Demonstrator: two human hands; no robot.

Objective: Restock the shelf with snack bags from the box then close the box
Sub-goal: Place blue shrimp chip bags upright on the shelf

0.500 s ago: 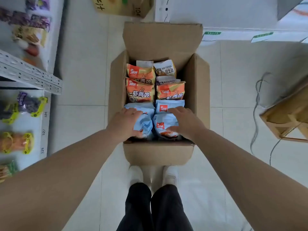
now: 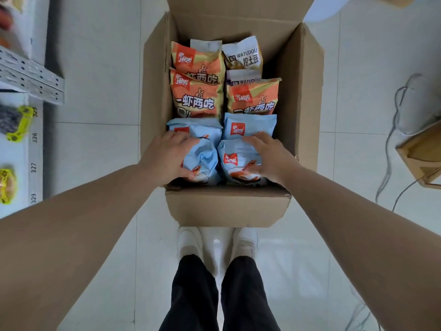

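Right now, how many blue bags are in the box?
4 blue bags: front-left bag gripped by the left hand, front-right bag by the right hand, back-left bag, back-right bag. More may hide underneath.

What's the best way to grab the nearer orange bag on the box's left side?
Pinch the flat sealed top edge of the orange bag from straight above. It stands on end, packed between another orange bag behind, blue bags in front and the box wall, so only its top is free.

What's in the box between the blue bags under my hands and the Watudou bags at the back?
Orange snack bags fill that stretch in the head view: one in the right column, two in the left.
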